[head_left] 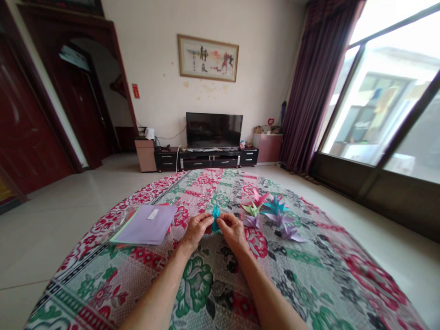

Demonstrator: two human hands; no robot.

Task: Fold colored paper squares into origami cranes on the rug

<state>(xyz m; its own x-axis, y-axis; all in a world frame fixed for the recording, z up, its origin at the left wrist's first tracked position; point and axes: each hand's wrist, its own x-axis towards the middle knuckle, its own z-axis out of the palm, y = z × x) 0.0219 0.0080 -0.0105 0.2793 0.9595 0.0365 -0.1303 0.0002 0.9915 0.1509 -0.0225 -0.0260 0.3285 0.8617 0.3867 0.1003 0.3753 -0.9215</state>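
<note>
Between my two hands, a small piece of folded blue paper (215, 218) stands upright over the middle of the table. My left hand (198, 230) pinches its left side with thumb and fingers, and my right hand (234, 230) pinches the right side. The fingertips hide part of its lower folds. Just right of my right hand lie several folded paper cranes: a green one (253, 209), a pink one (258, 197), blue ones (275, 205) and purple ones (291, 233). To the left of my left hand rests a stack of paper sheets (147, 229), purple on top.
A floral cloth (195, 284) covers the round table. On the purple sheet lies a small white label (153, 214). Beyond the table, a television (214, 130) stands on a low black cabinet (209, 160). Large windows (374, 105) are at the right.
</note>
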